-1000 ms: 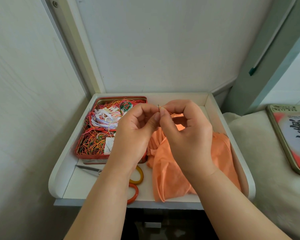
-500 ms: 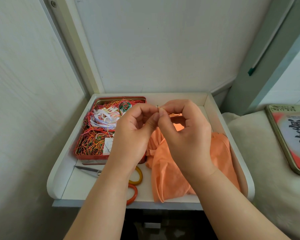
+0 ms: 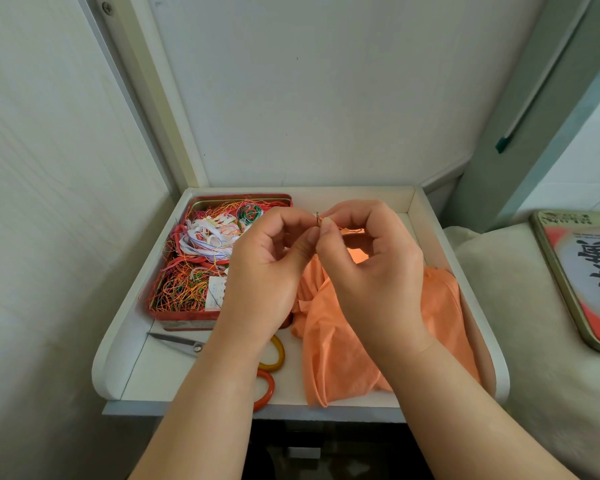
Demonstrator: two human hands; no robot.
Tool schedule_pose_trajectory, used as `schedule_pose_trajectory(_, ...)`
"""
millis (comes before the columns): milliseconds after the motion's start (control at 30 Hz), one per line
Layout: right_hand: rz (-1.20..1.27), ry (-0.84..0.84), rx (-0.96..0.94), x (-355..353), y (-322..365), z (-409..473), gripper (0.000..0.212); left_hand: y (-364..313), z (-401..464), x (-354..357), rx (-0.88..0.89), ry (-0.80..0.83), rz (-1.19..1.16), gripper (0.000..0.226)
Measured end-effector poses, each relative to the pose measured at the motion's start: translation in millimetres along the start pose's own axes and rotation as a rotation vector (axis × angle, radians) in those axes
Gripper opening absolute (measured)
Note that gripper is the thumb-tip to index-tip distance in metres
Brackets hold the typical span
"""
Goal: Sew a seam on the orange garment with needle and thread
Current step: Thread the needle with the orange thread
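Observation:
The orange garment lies crumpled on the right half of the white tray table. Above it my left hand pinches a thin dark needle upright between thumb and forefinger. Touching it, my right hand pinches an orange thread right at the needle's top end. A short length of that thread trails to the right under my right forefinger. My fingers hide the lower part of the needle.
A red tin full of tangled coloured threads stands at the back left of the table. Scissors with yellow and orange handles lie in front of it. A tin lid with printed characters rests on a cream cushion to the right.

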State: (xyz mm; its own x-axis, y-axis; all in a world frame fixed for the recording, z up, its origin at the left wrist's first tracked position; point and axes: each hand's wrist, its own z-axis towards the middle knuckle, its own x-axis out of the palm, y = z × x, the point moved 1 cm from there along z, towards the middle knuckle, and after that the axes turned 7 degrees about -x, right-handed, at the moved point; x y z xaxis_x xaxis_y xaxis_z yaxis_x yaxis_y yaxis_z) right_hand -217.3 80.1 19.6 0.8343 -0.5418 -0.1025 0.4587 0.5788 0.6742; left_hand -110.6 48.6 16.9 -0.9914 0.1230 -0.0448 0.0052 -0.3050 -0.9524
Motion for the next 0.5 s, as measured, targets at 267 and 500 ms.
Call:
schedule_pose_trajectory(267,-0.003,-0.01,0.028,0.2,0.6,0.6,0.008,-0.5,-0.4,0.8,0.021,-0.014,0.034,0.021)
schedule_pose_trajectory(500,0.002,-0.012,0.051,0.2,0.8,0.8,0.004,0.2,-0.7,1.7,0.024,-0.017,0.022,0.025)
